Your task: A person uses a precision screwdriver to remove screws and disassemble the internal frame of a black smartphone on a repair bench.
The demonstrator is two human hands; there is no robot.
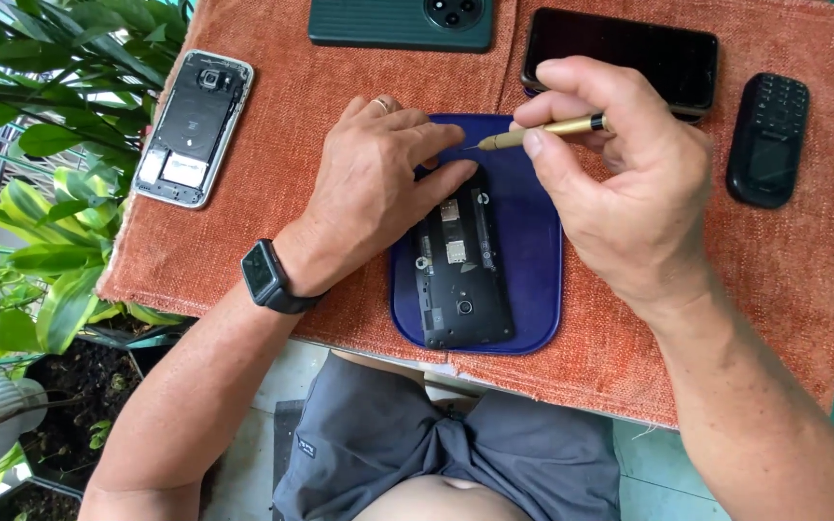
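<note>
1. On the rust-orange woven cloth [320, 251], at its near middle, lies a dark blue rounded tray [538, 260]; a black phone with its back cover off [462, 270] rests on the tray, long side running near to far, inner slots and screws showing.
2. Left hand [378, 183]: palm down, fingers pressed onto the far end of the opened phone, holding it flat. Not curled round anything. Ring on one finger; black square watch [264, 275] on the wrist.
3. Right hand [620, 183]: thumb and fingers pinched shut on a slim brass-coloured screwdriver [542, 130], held like a pen. Its fine tip points left, just beside the left fingertips, at the far end of the phone.
4. Far left on the cloth edge: silver-framed phone, back removed [193, 125].
5. Far middle: dark green phone with round camera cluster [400, 24].
6. Far right: black glossy phone, screen up [620, 53], partly under the right hand.
7. Right edge: small black keypad phone [767, 140].
8. Left of table: green leafy plants [31, 145].
</note>
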